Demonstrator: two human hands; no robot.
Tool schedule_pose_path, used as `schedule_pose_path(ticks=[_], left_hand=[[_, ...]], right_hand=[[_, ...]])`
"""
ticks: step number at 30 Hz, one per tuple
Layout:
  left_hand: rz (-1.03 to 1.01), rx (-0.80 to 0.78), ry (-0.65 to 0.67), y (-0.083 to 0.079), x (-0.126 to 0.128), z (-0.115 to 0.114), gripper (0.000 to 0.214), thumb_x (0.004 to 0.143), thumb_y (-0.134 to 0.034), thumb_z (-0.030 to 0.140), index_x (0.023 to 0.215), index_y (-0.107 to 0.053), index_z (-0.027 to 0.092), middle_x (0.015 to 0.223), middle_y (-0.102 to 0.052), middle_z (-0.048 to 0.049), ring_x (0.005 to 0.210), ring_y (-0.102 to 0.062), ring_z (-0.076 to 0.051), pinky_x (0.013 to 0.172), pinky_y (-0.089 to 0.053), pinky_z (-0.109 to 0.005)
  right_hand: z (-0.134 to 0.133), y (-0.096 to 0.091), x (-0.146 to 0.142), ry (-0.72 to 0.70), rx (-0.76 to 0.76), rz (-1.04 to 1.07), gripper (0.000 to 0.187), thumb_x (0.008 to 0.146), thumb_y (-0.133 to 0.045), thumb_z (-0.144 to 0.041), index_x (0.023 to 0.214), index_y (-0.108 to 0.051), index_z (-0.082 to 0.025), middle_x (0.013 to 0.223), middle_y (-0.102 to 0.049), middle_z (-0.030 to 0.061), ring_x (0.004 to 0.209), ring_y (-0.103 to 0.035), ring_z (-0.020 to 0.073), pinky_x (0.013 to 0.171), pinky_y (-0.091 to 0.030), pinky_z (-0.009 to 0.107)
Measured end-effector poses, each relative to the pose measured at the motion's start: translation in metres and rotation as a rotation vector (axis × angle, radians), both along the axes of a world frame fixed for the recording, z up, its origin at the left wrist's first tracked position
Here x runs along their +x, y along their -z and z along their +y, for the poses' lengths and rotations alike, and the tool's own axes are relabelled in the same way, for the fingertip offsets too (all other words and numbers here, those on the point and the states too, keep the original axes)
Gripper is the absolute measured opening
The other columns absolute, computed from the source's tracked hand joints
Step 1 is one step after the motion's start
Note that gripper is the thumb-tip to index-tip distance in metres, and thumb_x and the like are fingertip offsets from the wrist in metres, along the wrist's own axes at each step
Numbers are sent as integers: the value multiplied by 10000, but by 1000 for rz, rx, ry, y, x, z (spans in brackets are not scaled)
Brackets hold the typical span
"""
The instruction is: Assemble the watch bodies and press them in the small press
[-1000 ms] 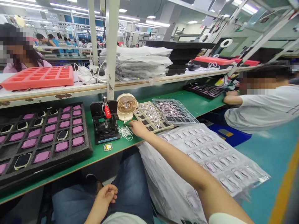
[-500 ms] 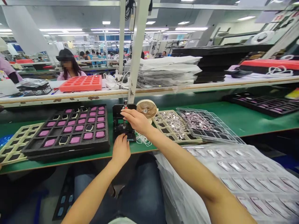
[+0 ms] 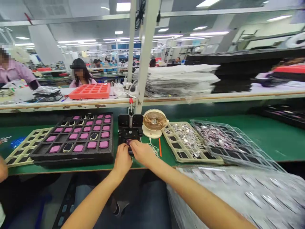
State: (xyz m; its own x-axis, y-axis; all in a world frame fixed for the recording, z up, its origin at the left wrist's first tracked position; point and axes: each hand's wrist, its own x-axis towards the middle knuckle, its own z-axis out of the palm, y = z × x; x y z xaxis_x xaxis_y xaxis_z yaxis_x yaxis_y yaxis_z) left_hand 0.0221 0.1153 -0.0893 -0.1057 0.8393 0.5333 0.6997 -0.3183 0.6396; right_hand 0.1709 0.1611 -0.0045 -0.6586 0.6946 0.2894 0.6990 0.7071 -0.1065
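A black toggle press (image 3: pixel 130 122) stands on the green bench, its red-tipped lever upright. Both of my hands meet at its base. My left hand (image 3: pixel 122 159) has its fingers closed at the near left side of a small dark purple piece (image 3: pixel 129 142), which looks like a watch case. From the right, my right hand (image 3: pixel 142 153) pinches the same piece; its fingertips hide part of it. To the left, a black foam tray (image 3: pixel 73 156) bears purple watch-shaped pieces and several watches with pale frames.
Right of the press stand a beige fan (image 3: pixel 154 122), an orange stick (image 3: pixel 160 147), a cream tray (image 3: pixel 177 155) of small shiny parts and a clear tray (image 3: pixel 256 157) of pinkish parts. Plastic-wrapped sheets (image 3: pixel 228 190) lie at front right. A person's hand (image 3: pixel 3 168) shows at far left.
My right hand has left the press lever and come down to the base beside my left hand. The lever now stands upright. The view has shifted, with the bench lower in it.
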Motion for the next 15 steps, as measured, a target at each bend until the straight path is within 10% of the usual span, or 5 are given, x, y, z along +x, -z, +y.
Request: schedule_pose_path(ticks=[3,7,12,15], left_hand=[[-7,27,9,1,6,-33,472,870,-483,-31,1237,-684,189,1267,-658,-165,1244,-614,-336,1087,-514,-610],[-20,32,91,12,8,-90,455,897,-478,-11,1189,-702,257,1211,-707,-130,1184,-669,-300,1019,-584,-531],[-165,-34,234,58,-25,-145,407,910,-522,57,1147,-747,298,1134,-746,-121,1103,-708,-298,944,-604,-475],[-298,-113,95,84,-49,-172,301,951,-560,160,999,-803,331,1014,-771,-97,969,-733,-281,879,-602,-441]], right_hand=[[12,38,-7,44,-32,-109,348,1011,-463,-106,1325,-612,-123,1259,-701,204,852,-764,243,726,-578,313],[45,43,-23,58,-41,-210,348,1030,-470,-154,1349,-608,-136,1142,-753,205,929,-773,293,793,-602,360],[50,38,-25,-12,26,-257,509,952,-454,1,1419,-590,-148,1296,-713,216,1154,-722,323,986,-580,425],[28,44,-15,-13,94,-250,571,941,-409,13,1470,-552,-144,1400,-660,227,981,-779,316,819,-647,422]])
